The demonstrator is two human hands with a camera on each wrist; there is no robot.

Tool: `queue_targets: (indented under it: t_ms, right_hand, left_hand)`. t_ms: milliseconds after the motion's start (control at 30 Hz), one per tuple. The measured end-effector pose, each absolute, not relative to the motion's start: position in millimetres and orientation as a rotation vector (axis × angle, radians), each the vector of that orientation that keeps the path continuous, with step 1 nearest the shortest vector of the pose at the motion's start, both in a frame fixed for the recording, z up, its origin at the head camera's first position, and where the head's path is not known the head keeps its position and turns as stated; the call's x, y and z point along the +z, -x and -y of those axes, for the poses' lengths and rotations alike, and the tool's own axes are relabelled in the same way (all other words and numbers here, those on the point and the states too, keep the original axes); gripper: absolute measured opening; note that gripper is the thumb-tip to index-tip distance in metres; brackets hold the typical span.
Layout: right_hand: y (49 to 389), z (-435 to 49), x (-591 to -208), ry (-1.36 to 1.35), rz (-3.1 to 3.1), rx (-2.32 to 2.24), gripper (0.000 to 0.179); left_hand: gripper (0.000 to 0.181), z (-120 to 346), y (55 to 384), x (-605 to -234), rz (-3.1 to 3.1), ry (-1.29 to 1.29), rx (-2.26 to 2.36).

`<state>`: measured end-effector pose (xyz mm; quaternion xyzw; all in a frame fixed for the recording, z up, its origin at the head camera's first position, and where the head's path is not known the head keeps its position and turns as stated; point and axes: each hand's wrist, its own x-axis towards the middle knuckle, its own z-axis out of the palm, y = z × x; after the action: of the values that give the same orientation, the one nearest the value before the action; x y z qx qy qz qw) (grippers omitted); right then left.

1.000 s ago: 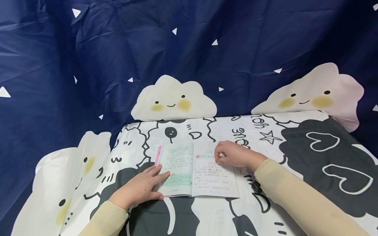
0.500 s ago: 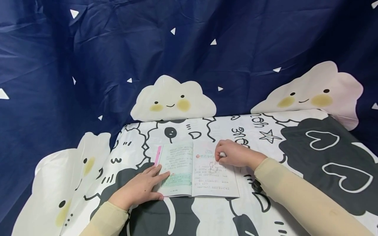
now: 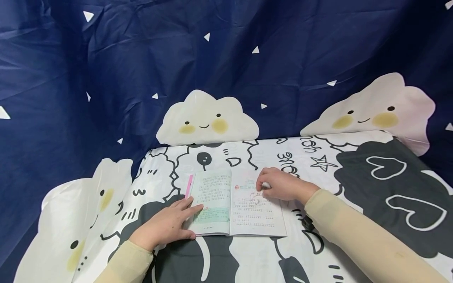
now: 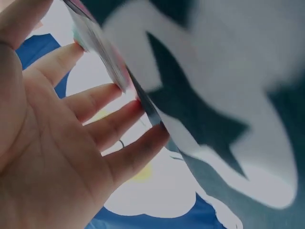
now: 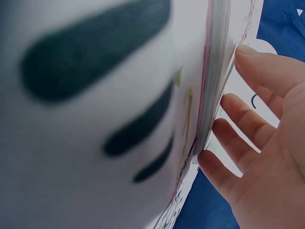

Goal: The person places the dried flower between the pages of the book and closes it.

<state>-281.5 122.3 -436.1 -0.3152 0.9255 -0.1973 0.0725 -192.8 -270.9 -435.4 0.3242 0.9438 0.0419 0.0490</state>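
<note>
The left hand [image 3: 170, 226] lies with its fingers spread and mostly straight, gripping nothing: the fingertips rest on the lower outer part of the left page of the open book [image 3: 213, 219], the thumb at its near edge. The right hand [image 3: 282, 187] is bent over the upper outer part of the right page, its index finger and thumb drawn together on what appears to be a small pale object [image 3: 266, 185], mostly hidden; what it is cannot be told. From the right wrist, the other fingers look only loosely bent beside the book's outer edge. Against half a second ago little differs: the left hand keeps its place and the right hand shows at most a slight shift beside the reddish marks [image 3: 256, 199]. The book lies flat on the patterned sheet [image 3: 253, 257], which runs out past it on every side; its far edge, well beyond the book, meets the blue backdrop [image 3: 226, 47]. The right sleeve [image 3: 354, 232] slants across the sheet, while the left sleeve [image 3: 127, 261] comes in from the near left.
</note>
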Motion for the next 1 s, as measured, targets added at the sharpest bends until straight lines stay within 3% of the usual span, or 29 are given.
queue_targets:
  t_ms: [400, 733, 1000]
  right_hand:
    - [277.6, -132.8, -433.8, 0.939, -2.778, -0.630, 0.021]
    - [278.1, -148.1, -432.0, 0.946, -2.749, -0.686, 0.025]
    - [281.6, -165.2, -437.7, 0.823, -2.804, -0.572, 0.046]
  left_hand:
    - [0.076, 262.7, 187.0, -422.4, -2.860, -1.022, 0.138]
    - [0.053, 244.3, 186.4, -416.8, -2.920, -1.319, 0.123]
    - [0.042, 188.0, 186.7, -408.6, -2.874, -1.515, 0.091]
